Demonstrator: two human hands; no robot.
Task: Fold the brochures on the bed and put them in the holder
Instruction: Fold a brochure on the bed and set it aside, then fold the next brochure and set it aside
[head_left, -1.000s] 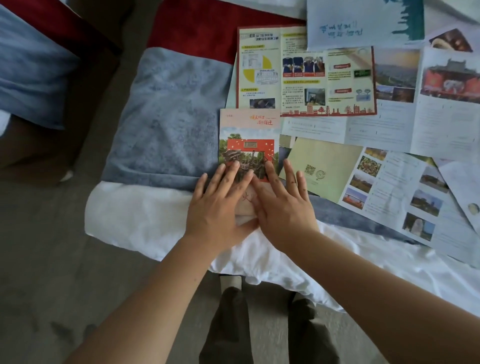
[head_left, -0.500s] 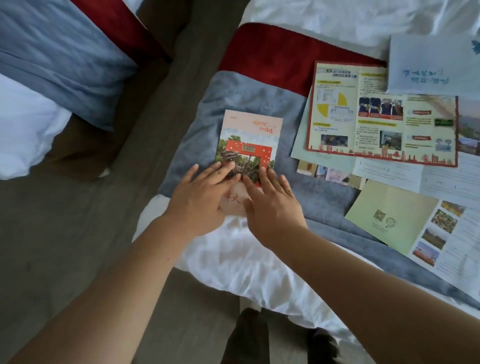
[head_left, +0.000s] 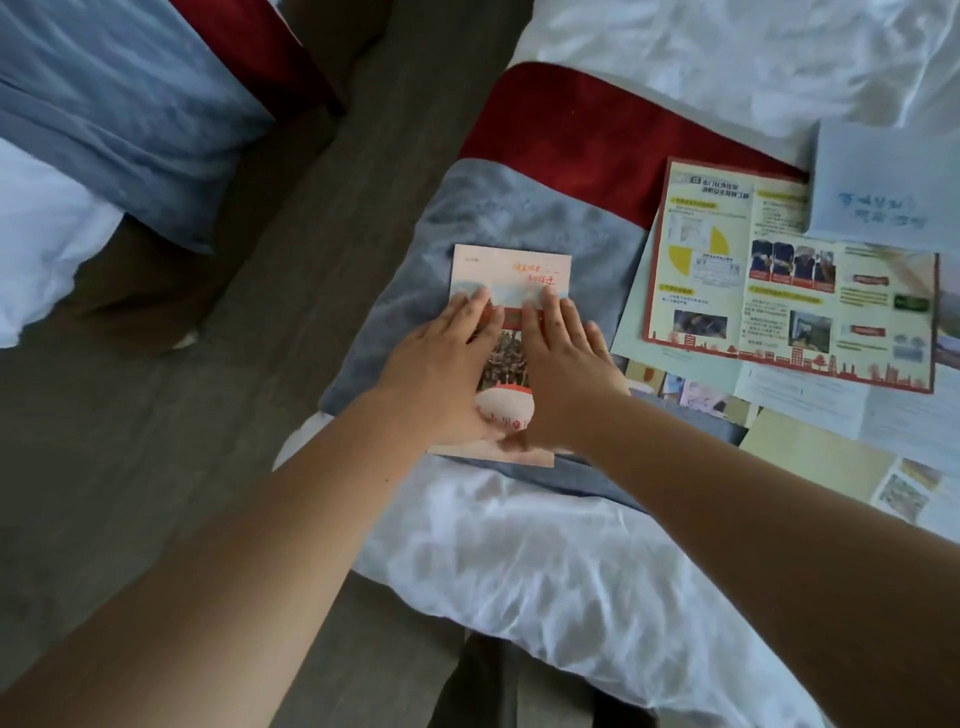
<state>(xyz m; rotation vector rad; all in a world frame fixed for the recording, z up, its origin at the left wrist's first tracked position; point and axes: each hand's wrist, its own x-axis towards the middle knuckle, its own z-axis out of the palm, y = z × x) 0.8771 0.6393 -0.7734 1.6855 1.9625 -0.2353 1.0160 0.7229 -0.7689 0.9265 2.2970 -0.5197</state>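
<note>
Folded brochure (head_left: 511, 275) lies flat at frame centre on the grey blanket (head_left: 498, 218), near the bed's lower-left edge; long axis runs up-down in frame, title end toward the top, slightly tilted. Left hand (head_left: 441, 384) and right hand (head_left: 563, 374) rest palm-down side by side on it, fingers extended flat and pointing up-frame, pressing, not gripping anything. Both forearms come in from the bottom. Unfolded brochures (head_left: 789, 291) are spread at right.

Your two bare hands, left hand (head_left: 441, 374) and right hand (head_left: 566, 374), wore no rings; forearms were sleeveless; dark trouser legs (head_left: 498, 686) showed below.
</note>
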